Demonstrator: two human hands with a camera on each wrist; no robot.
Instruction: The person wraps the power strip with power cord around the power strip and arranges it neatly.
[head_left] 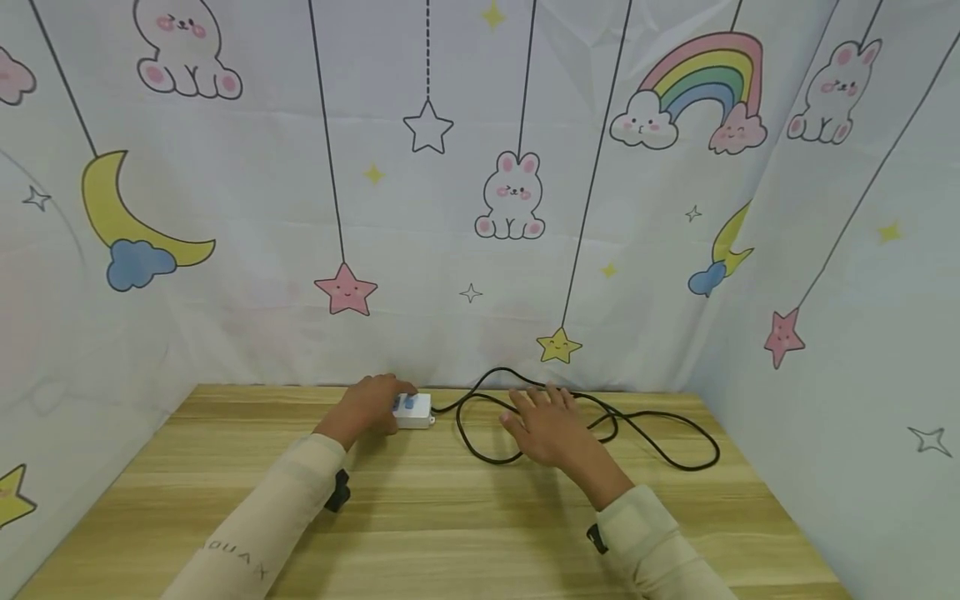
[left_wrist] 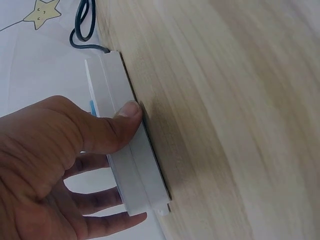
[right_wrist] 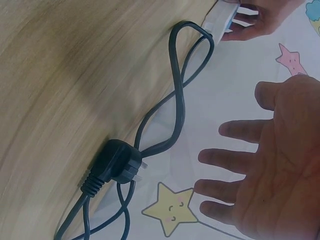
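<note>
At the back of the table, my left hand [head_left: 366,410] grips a white power strip [head_left: 415,417] with blue parts on its top face. In the left wrist view, the thumb presses the near long side of the strip [left_wrist: 139,172] while the other fingers reach round behind. A black cable [head_left: 501,369] runs from its right end and lies in loose loops. Over these loops hovers my right hand [head_left: 551,429], fingers spread and holding nothing. The right wrist view shows the black plug [right_wrist: 117,161] with metal pins, lying among the cable loops beside that hand.
The wood-grain table [head_left: 450,533] meets a white curtain [head_left: 420,333] printed with stars, rabbits and a rainbow along its back edge. More of this printed cloth [head_left: 862,400] stands at the right side. A dark wrist device [head_left: 339,492] shows at the left sleeve.
</note>
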